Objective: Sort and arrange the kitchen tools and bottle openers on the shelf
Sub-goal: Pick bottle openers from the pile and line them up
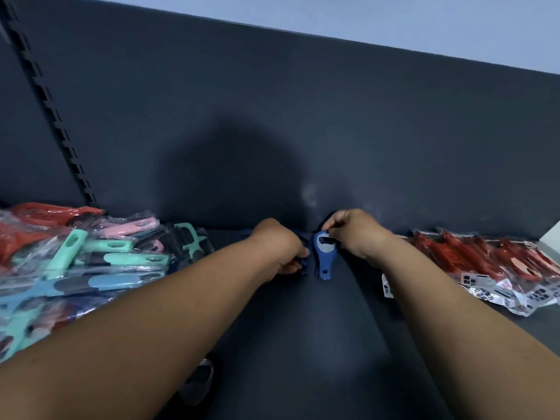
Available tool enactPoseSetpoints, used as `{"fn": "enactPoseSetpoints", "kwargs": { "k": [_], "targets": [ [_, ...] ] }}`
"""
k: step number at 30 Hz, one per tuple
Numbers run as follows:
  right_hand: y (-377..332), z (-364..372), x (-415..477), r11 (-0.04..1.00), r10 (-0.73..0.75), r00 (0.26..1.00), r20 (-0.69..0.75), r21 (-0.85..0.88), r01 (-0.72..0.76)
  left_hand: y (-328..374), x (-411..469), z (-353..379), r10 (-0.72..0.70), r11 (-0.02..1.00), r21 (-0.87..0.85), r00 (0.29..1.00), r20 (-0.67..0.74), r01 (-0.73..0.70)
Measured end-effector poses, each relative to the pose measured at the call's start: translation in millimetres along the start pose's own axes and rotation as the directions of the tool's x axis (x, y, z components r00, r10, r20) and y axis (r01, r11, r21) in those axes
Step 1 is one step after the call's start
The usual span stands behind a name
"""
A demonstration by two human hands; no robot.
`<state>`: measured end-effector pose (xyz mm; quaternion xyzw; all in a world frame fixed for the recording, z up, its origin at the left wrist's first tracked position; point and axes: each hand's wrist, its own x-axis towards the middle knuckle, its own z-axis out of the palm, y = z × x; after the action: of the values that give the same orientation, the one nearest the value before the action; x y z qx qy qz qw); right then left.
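Here, left to right. A slotted upright point(51, 116) runs down the far left of the dark back panel point(303, 116), ending behind the shelf point(318, 344).

Left end of shelf: loose pile of wrapped kitchen tools point(91, 262) in clear plastic sleeves. Handles are mint, pink, light blue and red, lying crossed over one another at mixed angles. The pile reaches from the back panel to the front edge.

Centre, close to the back panel: left hand point(278, 247), palm down, forearm stretched in from the lower left. Its fingers are curled around a dark blue tool point(304, 269), which is mostly covered by the hand and in shadow; the type cannot be told.

Just beside it, on the right: blue bottle opener point(322, 259). Round head with metal insert toward the back panel, narrow handle with a hole pointing to the front. The head is raised and the handle end rests on the shelf. It sits almost against the dark blue tool.

Right hand point(354, 231): thumb and fingertips pinch the top rim of the opener's head, remaining fingers bent.

Right end of shelf: row of red tools point(485, 259) in plastic packs, overlapping and fanned, white printed labels point(485, 286) facing the front edge. Well apart from the hands.

Below the left forearm: a dark blurred object point(200, 377), not identifiable.
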<state>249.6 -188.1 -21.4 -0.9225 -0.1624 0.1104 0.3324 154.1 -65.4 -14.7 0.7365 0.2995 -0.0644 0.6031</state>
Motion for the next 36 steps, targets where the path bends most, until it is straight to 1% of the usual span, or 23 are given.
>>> {"fn": "enactPoseSetpoints", "kwargs": {
  "k": [3, 6, 8, 10, 13, 15, 17, 20, 22, 24, 27, 29, 31, 33, 36],
  "targets": [
    [2, 4, 2, 0.997, 0.020, 1.000, -0.014, -0.069, -0.021, 0, -2, 1, 0.002, 0.998, 0.060, 1.000, -0.015, -0.001],
    [-3, 3, -5, 0.993, 0.010, 0.999, -0.033, -0.121, -0.014, -3, 1, -7, 0.162, 0.966, 0.210, 0.986, -0.039, -0.150],
    [-10, 1, -15, 0.978, -0.023, 0.999, -0.046, -0.208, 0.013, -5, -4, -16, 0.239, 0.930, 0.299, 0.970, -0.045, -0.215],
    [-15, 3, -27, 0.957, -0.104, 0.992, -0.077, -0.279, 0.079, -7, -9, -30, 0.292, 0.892, 0.374, 0.955, -0.048, -0.254],
    [-25, 19, -57, 0.929, -0.269, 0.959, -0.084, -0.286, 0.236, -14, -21, -63, 0.381, 0.856, 0.399, 0.923, -0.057, -0.329],
    [-33, 31, -80, 0.902, -0.369, 0.929, -0.022, -0.250, 0.353, -19, -35, -87, 0.437, 0.794, 0.471, 0.900, -0.004, -0.384],
    [-43, 43, -103, 0.892, -0.407, 0.908, 0.094, -0.174, 0.418, -29, -54, -108, 0.439, 0.707, 0.574, 0.893, 0.099, -0.412],
    [-58, 59, -129, 0.915, -0.378, 0.880, 0.289, -0.027, 0.402, -46, -77, -128, 0.378, 0.556, 0.711, 0.893, 0.246, -0.431],
    [-68, 70, -141, 0.917, -0.376, 0.852, 0.363, 0.015, 0.398, -58, -87, -136, 0.321, 0.472, 0.765, 0.894, 0.314, -0.438],
    [-76, 79, -149, 0.918, -0.351, 0.844, 0.406, -0.029, 0.395, -67, -91, -142, 0.279, 0.423, 0.792, 0.895, 0.349, -0.441],
    [-84, 83, -158, 0.913, -0.262, 0.855, 0.447, -0.173, 0.370, -78, -91, -143, 0.278, 0.396, 0.800, 0.889, 0.363, -0.450],
    [-88, 85, -164, 0.927, -0.206, 0.865, 0.458, -0.191, 0.322, -83, -88, -138, 0.304, 0.335, 0.826, 0.882, 0.360, -0.452],
    [-90, 88, -167, 0.926, -0.177, 0.881, 0.439, -0.228, 0.300, -86, -86, -135, 0.330, 0.270, 0.852, 0.875, 0.355, -0.448],
    [-89, 91, -165, 0.927, -0.169, 0.910, 0.378, -0.253, 0.277, -86, -85, -136, 0.340, 0.235, 0.855, 0.863, 0.373, -0.462],
    [-83, 90, -164, 0.953, -0.157, 0.943, 0.292, -0.207, 0.223, -85, -82, -140, 0.368, 0.176, 0.855, 0.838, 0.403, -0.488]
  ]
}}
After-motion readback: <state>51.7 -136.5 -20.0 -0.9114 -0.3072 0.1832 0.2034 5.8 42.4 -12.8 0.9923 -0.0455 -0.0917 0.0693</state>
